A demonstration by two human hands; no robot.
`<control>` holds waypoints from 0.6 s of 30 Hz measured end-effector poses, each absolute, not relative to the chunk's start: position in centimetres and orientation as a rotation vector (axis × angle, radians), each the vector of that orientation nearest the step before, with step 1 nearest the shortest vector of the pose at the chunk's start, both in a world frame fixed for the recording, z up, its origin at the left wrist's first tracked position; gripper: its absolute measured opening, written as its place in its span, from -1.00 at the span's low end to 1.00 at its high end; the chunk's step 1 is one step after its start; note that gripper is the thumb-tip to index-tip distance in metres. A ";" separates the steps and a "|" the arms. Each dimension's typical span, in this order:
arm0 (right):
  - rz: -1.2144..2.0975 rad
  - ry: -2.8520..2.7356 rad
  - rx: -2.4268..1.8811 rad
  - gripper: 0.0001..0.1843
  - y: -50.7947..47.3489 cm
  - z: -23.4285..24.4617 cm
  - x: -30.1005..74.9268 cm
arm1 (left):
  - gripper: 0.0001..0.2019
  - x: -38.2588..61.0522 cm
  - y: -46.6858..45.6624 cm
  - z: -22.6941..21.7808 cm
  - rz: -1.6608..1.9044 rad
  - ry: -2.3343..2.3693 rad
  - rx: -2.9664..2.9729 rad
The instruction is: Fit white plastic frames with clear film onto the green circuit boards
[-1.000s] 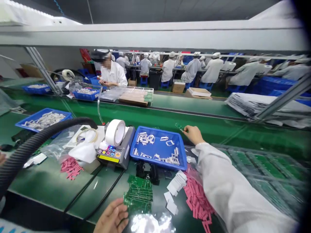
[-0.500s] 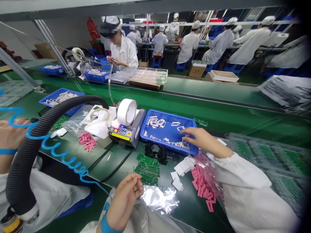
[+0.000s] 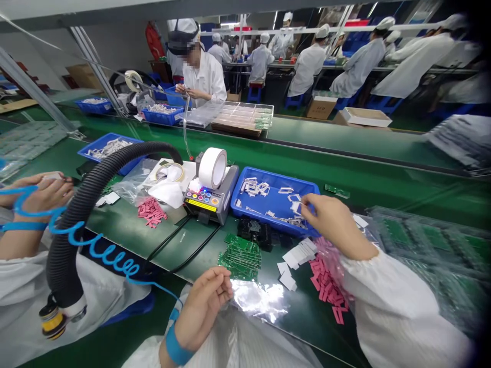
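Observation:
My right hand reaches into a blue tray of small white frame parts. Its fingertips pinch one white part at the tray's right end. My left hand, with a blue wrist strap, rests at the bench's near edge with fingers curled; what is inside them is hidden. It lies beside a stack of green circuit boards and a shiny plastic film. Pink strips and white slips lie under my right forearm.
A tape dispenser with a white roll stands left of the tray. One green board lies on the conveyor belt behind. Clear trays of boards fill the right. At the left are a black hose and a co-worker's hands.
My right hand left the green board on the belt and came back into the blue tray, pinching a white part. My left hand curled shut. The view tilted down.

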State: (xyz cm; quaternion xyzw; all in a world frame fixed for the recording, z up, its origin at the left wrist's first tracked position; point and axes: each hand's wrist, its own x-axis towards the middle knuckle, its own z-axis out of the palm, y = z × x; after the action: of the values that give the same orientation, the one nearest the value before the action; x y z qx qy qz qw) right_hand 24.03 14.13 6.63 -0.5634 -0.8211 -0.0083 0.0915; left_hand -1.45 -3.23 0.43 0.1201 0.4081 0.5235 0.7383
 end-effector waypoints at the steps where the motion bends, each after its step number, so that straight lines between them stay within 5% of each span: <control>1: -0.011 -2.390 -1.644 -0.77 12.5 6.9 23.1 | -0.88 -1.2 -3.2 0.7 1.126 0.879 0.293; 8: 0.236 -2.374 -0.918 -0.69 1.9 3.3 14.3 | -0.64 0.5 -2.9 2.0 1.108 0.740 0.293; 15: 0.672 -2.394 -0.911 -0.89 0.3 2.7 13.3 | -0.69 -0.9 -3.5 0.8 1.130 0.875 0.189; 18: 0.587 -2.415 -1.153 -0.79 1.9 2.9 16.7 | -0.71 -1.5 -3.9 0.2 1.110 0.885 0.148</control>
State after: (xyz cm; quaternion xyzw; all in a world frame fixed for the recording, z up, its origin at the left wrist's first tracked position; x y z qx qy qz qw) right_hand 16.72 1.88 2.88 -0.4125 -0.8637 0.2098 0.1997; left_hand -1.50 -3.93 0.24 0.0679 0.4057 0.5090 0.7561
